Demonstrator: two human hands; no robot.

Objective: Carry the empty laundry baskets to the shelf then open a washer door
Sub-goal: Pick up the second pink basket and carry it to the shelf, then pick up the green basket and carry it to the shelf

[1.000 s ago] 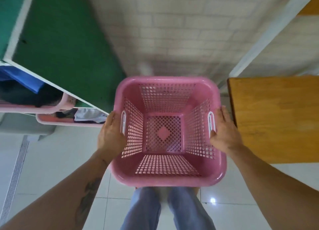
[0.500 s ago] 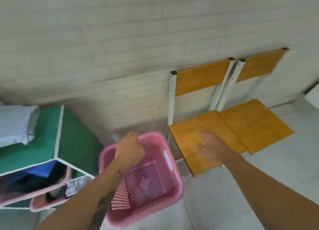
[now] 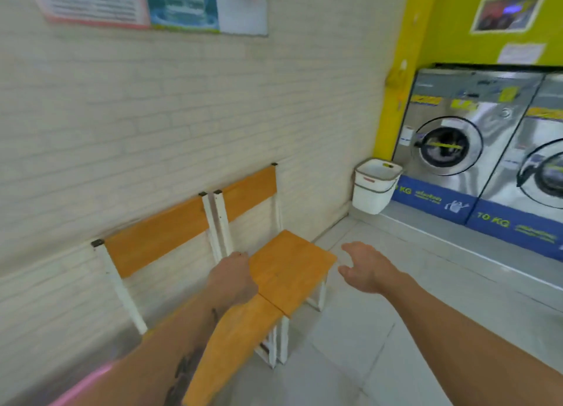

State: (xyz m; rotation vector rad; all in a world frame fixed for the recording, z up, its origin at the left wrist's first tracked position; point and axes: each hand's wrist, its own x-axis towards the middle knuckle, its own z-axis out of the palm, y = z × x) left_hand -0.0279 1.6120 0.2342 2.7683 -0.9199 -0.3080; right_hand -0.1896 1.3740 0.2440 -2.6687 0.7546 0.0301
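Right hand (image 3: 367, 268) spread open, fingers apart, holding nothing, out over bare tiled floor (image 3: 396, 329) just beyond the far chair seat (image 3: 289, 268). Left hand (image 3: 234, 276) loosely curled, back toward the camera; cannot tell whether anything is in it, though nothing shows past the knuckles. Overlaps the gap between the two wooden chairs in this view; contact with the seat not confirmable.

Pink basket (image 3: 88, 384) only a blurred sliver at the bottom left edge, under the left forearm; resting place hidden, shelf out of frame. Probably the basket step finished or nearly so.

Ahead and to the right, well apart from both hands: near washer (image 3: 451, 143), steel front, round door (image 3: 446, 145) shut, with a dark handle at the left rim. Second washer (image 3: 545, 168) beside it, cut by the frame. White bin (image 3: 376, 186) standing just left of the near washer, against the yellow wall (image 3: 393, 70).

Risks, judged from here: shin or hip clipping the far chair's corner on the way across; foot catching the bin during approach to the handle side; door swing possibly obstructed by the bin, hinge side unclear. Heavy blur throughout, so a misjudged reach is plausible.
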